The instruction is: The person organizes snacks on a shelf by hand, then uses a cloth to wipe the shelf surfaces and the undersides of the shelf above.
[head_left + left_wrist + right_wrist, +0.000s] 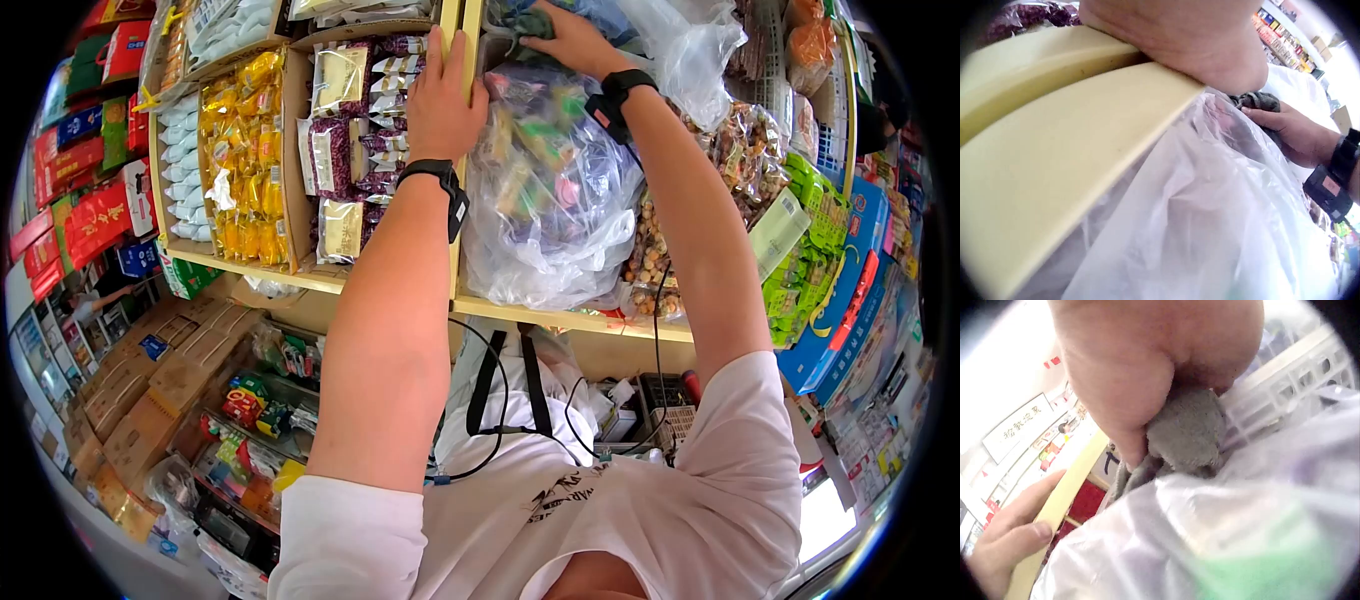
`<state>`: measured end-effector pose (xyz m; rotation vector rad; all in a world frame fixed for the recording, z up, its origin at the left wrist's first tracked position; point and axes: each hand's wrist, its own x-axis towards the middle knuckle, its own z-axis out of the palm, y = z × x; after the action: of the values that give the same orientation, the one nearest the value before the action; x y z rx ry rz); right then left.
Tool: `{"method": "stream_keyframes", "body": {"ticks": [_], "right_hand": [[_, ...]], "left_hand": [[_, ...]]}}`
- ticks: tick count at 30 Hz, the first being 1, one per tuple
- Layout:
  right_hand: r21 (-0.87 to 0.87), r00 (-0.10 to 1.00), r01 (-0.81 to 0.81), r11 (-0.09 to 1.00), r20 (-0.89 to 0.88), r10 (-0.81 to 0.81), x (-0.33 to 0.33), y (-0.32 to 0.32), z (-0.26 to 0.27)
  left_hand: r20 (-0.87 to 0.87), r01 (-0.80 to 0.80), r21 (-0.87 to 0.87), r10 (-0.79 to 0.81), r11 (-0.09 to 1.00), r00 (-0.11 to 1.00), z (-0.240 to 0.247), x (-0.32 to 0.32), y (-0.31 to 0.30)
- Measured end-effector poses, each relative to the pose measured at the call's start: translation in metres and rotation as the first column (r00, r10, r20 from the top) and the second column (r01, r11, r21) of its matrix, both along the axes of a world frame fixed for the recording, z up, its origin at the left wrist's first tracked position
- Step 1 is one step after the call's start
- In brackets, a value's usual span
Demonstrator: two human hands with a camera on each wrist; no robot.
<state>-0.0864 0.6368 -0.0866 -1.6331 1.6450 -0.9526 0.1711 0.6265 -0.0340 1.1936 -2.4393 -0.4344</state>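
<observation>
Both hands are raised: right hand point(570, 40) clutches a bunched grey cloth point(1188, 431), its tail hanging below the thumb onto the plastic bag point(550, 210); left hand point(440, 100) grips the upright divider point(1054, 169).

Head view. Yellow packets point(243, 160) in an open carton at 10 o'clock, with white packets point(185, 170) just beside them on the left. Purple packets point(350, 140) fill the next carton. Red packets point(95, 215) at 9 o'clock. Cardboard boxes point(150, 380) at 8 o'clock. Green packs point(805, 260) and blue boxes point(850, 290) at 3 o'clock.
</observation>
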Motion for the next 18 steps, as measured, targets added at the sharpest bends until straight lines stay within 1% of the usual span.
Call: {"method": "stream_keyframes", "body": {"ticks": [1,5,7,9,10,11,12,13,14,15,17,18], "right_hand": [[-0.113,0.994,-0.048,0.992,-0.104,0.036,0.005,0.000,0.003],[-0.046,0.988,0.015,0.999,-0.153,-0.022,0.005,0.011,0.016],[-0.022,0.991,-0.009,1.000,-0.134,0.006,0.004,0.012,0.021],[-0.049,0.988,0.007,0.999,-0.155,-0.015,0.004,0.010,0.018],[-0.030,0.988,0.009,1.000,-0.152,-0.014,0.005,0.010,0.021],[-0.023,0.990,0.001,1.000,-0.144,-0.005,0.005,0.010,0.012],[-0.111,0.986,0.006,0.994,-0.165,-0.024,0.001,0.009,0.006],[-0.199,0.982,0.008,0.980,-0.183,-0.045,0.004,0.006,0.012],[0.027,0.990,-0.066,0.997,-0.120,0.068,0.000,0.002,0.026],[0.022,0.991,-0.066,0.998,-0.117,0.068,0.003,0.004,0.029],[-0.080,0.962,0.008,0.997,-0.271,-0.029,0.009,0.010,0.029],[-0.083,0.961,0.017,0.996,-0.275,-0.040,0.011,0.010,0.027]], "left_hand": [[-0.016,0.004,-0.022,-0.004,1.000,1.000,-0.001,0.000,0.000],[-0.044,0.020,-0.082,-0.024,0.996,0.999,0.000,0.000,-0.002],[-0.042,0.018,-0.080,-0.021,0.997,0.999,0.002,0.000,0.000],[-0.065,0.011,-0.090,-0.017,0.996,0.998,0.001,0.000,0.000],[-0.063,0.015,-0.097,-0.021,0.995,0.998,0.001,0.001,-0.001],[-0.054,0.008,-0.090,-0.013,0.996,0.998,-0.001,0.003,0.000],[-0.045,0.009,-0.090,-0.013,0.996,0.999,-0.002,0.002,-0.001],[-0.036,0.010,-0.089,-0.013,0.996,0.999,-0.002,0.001,0.000],[-0.040,0.012,-0.102,-0.016,0.995,0.999,-0.002,0.002,-0.001],[-0.037,0.012,-0.107,-0.016,0.994,0.999,-0.002,0.001,-0.001],[-0.021,0.002,-0.083,-0.004,0.997,1.000,-0.003,0.002,0.000],[-0.028,0.011,-0.133,-0.015,0.991,1.000,-0.004,0.000,0.000]]}}
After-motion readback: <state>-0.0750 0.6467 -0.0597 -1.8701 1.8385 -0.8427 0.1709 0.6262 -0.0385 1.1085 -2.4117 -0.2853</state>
